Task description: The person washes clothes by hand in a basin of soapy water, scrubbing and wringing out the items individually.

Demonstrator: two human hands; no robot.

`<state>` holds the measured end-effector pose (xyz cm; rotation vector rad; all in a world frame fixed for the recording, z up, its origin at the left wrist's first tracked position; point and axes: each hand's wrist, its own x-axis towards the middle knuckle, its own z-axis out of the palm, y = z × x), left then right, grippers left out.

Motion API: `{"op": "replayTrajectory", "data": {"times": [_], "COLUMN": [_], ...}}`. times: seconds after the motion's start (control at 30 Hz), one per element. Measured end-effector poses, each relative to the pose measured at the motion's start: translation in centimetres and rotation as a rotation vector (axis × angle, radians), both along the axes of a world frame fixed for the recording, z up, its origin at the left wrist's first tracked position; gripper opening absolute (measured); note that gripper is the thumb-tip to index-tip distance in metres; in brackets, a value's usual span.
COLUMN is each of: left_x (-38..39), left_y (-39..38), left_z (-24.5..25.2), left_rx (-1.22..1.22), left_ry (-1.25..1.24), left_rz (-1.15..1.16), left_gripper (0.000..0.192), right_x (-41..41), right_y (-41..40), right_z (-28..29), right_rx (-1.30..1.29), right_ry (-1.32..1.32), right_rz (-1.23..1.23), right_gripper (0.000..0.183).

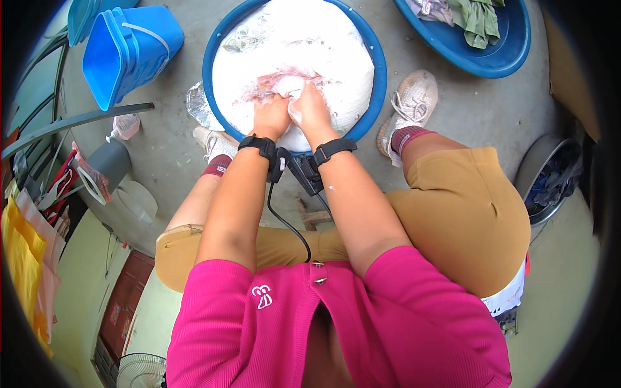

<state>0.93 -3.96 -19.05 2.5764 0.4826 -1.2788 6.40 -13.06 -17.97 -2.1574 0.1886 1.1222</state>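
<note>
A round blue plastic tub [380, 72] full of white suds [339, 43] stands on the floor between my feet. My left hand [272, 115] and my right hand [312, 107] meet over its near half, thumbs side by side. Both are closed on a wet, foam-covered cloth [289, 86], with pinkish patches showing around it. How much of the cloth lies under the foam is hidden. Patterned fabric [242, 39] shows through the suds at the tub's far left.
A second blue basin [509, 48] at the upper right holds green and pale clothes [478, 24]. On the left are a blue bucket [140, 48] on its side, a metal bar [77, 123] and a pink pump bottle [127, 127]. A metal basin [526, 169] with dark cloth sits right.
</note>
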Motion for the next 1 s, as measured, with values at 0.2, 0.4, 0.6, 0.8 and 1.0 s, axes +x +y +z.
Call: {"op": "replayTrajectory", "data": {"times": [0.2, 0.4, 0.6, 0.8, 1.0], "left_x": [0.0, -4.2, -1.4, -0.1, -0.3], "left_y": [3.9, 2.0, 3.6, 6.1, 0.8], "left_z": [1.7, 4.4, 4.2, 7.2, 7.0], "left_rx": [-0.48, -0.309, -0.516, -0.419, -0.049], "left_ry": [-0.7, -0.661, -0.781, -1.034, -0.719], "left_rz": [0.811, 0.448, 1.363, 1.192, 0.103], "left_gripper": [0.016, 0.059, 0.038, 0.024, 0.059], "right_x": [-0.7, 2.2, 3.9, 5.1, 1.6], "right_y": [0.1, 3.6, 4.2, 1.4, 0.5], "right_z": [-3.9, 3.8, 7.4, 5.0, -1.2], "right_rx": [0.604, 1.0, 1.179, 0.529, 0.293], "right_ry": [0.475, 1.02, 0.998, -0.194, -0.159], "right_rz": [-0.743, -1.046, -0.974, -0.436, -0.273], "right_gripper": [0.03, 0.022, 0.037, 0.061, 0.053]}}
